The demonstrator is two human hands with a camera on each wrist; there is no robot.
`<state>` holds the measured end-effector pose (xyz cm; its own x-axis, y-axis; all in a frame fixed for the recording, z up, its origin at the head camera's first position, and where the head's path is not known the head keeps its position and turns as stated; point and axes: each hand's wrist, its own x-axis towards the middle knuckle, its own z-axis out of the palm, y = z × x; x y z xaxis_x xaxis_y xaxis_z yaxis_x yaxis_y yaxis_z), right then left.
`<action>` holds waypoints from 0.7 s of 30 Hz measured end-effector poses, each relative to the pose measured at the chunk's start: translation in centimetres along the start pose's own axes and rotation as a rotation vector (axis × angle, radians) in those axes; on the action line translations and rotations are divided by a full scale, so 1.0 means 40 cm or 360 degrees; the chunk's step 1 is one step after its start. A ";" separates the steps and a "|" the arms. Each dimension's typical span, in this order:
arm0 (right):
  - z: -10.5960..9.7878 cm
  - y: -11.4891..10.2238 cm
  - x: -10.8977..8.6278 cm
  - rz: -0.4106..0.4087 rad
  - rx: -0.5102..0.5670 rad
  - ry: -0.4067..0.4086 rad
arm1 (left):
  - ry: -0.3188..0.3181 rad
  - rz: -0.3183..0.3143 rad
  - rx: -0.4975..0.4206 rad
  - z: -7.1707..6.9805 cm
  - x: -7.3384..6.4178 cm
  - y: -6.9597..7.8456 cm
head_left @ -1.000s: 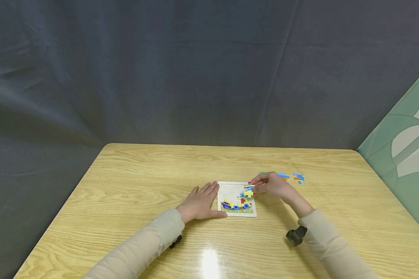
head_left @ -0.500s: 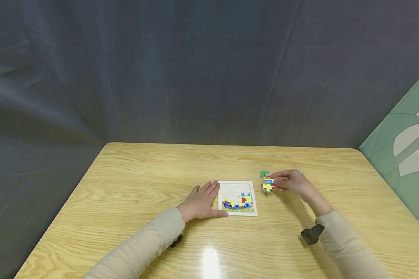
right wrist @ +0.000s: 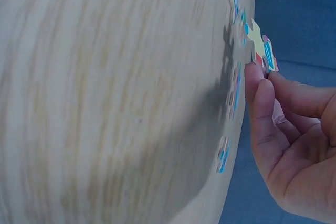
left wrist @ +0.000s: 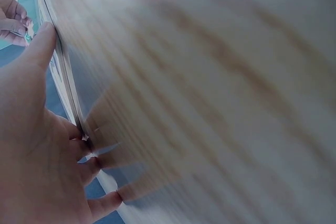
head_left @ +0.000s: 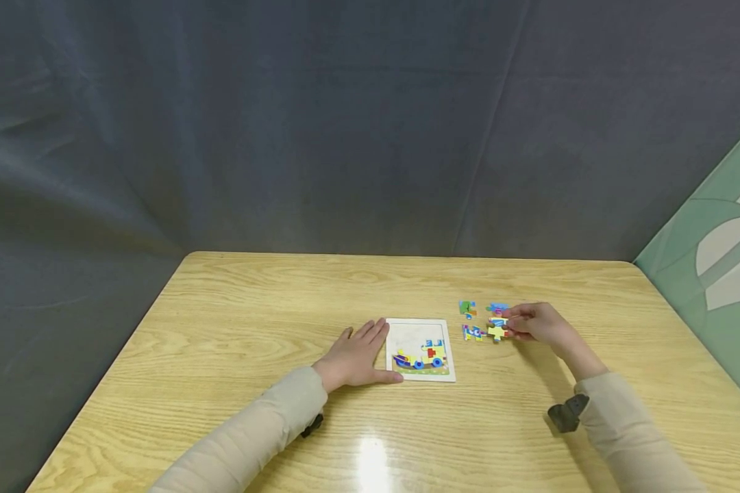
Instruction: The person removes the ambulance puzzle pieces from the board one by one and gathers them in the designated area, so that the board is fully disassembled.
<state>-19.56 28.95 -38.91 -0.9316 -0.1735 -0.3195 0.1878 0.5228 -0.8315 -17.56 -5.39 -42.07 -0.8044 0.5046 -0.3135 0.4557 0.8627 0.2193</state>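
My left hand (head_left: 355, 359) lies with fingers spread along the left side of a square white puzzle board (head_left: 417, 322), the thumb on its lower left corner. Puzzle pieces forming part of a colourful vehicle fill the board's lower part and right side; the upper left shows bare white. To the right of the board, my right hand (head_left: 539, 325) pinches a yellow, blue and red puzzle piece (head_left: 497, 332) by its edge between thumb and fingers. The right wrist view shows this puzzle piece (right wrist: 255, 38) tilted and raised off the tabletop.
Loose puzzle pieces lie right of the board: a green and blue one (head_left: 466, 307), a purple and blue one (head_left: 472, 333) and a blue one (head_left: 497, 307). The wooden table (head_left: 271, 294) meets a dark curtain (head_left: 345, 137) behind and a leaf-patterned cloth (head_left: 730, 274) at right.
My right hand has moved right from above the board to over the loose pieces, still pinching the yellow, blue and red puzzle piece. My left hand has stayed at the board.
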 end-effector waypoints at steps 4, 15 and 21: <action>-0.007 0.014 0.000 0.0023 0.0013 -0.0007 | 0.0003 0.0003 0.0001 0.000 -0.001 0.001; -0.024 0.043 0.005 0.0063 0.0031 -0.0051 | -0.0002 0.0002 -0.0013 -0.001 -0.002 0.001; -0.025 0.051 0.007 0.0071 0.0001 -0.0048 | -0.0003 0.0005 -0.0015 -0.002 -0.004 0.002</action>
<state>-19.76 30.82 -40.25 -0.9125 -0.1747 -0.3698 0.2293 0.5302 -0.8163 -17.42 -5.41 -41.94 -0.8021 0.5076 -0.3146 0.4549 0.8606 0.2290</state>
